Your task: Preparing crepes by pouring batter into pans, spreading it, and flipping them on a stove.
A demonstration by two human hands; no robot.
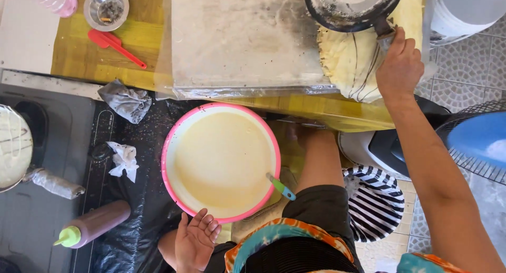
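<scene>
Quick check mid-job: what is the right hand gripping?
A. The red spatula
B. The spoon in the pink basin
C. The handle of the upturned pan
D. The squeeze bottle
C. The right hand is closed around the handle of the pan, held bottom-up over the stack of crepes; the left hand rests open by the pink basin.

Bright, even daylight fills the scene, with soft shadows only. Glare whitens the tiled floor (464,72) at far right, and the plastic sheet (242,41) shines dully. Focus is fairly sharp throughout, with wide-angle bending towards the edges.
</scene>
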